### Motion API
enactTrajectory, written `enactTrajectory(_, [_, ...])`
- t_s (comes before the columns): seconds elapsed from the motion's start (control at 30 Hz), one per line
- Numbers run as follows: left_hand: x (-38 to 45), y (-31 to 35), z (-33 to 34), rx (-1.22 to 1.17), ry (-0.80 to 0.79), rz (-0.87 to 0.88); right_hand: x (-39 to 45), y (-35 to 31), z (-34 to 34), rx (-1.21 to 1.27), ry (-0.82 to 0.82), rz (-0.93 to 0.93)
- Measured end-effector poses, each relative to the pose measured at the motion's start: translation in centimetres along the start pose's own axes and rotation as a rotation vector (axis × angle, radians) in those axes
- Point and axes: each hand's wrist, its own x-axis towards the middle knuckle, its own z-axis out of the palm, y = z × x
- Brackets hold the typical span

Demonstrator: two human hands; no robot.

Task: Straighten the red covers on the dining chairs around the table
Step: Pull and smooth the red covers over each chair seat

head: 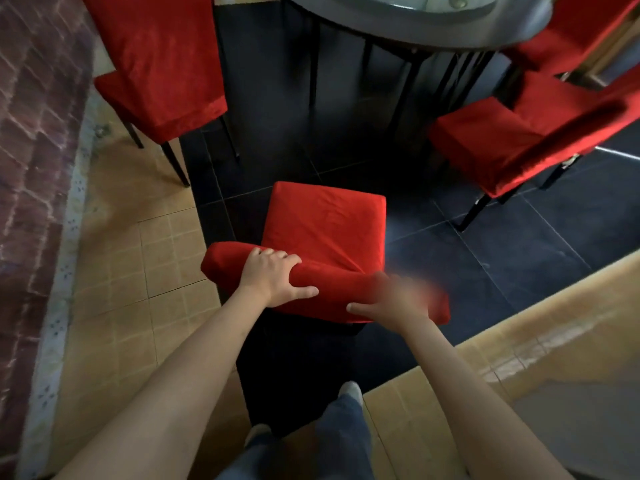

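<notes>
The left hand [277, 277] grips the top rail of the nearest chair's backrest, fingers curled over the front and thumb along the near face of the red cover [325, 233]; the right hand [393, 301] rests on the same rail further right, thumb extended, but motion blur prevents determining its finger closure. The cover lies over the seat with diagonal creases running toward the backrest, the chair standing near the round table [426, 26] between two other red-covered chairs [162, 64] [512, 147]. Uneven pull from one hand may skew the fabric or shift the chair on the tiles.
</notes>
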Motion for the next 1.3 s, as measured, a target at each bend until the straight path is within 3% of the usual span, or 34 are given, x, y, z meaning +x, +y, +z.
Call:
enactTrajectory(0.53, [-0.6,-1.6,1.3,0.066,0.134,0.169,-4.3,-2.7,2.0,0.021,0.078,0.175])
enactTrajectory(1.3, [10.0,-0.6,-1.3,0.066,0.132,0.200,4.9,0.6,-1.2,0.138,0.009,0.297])
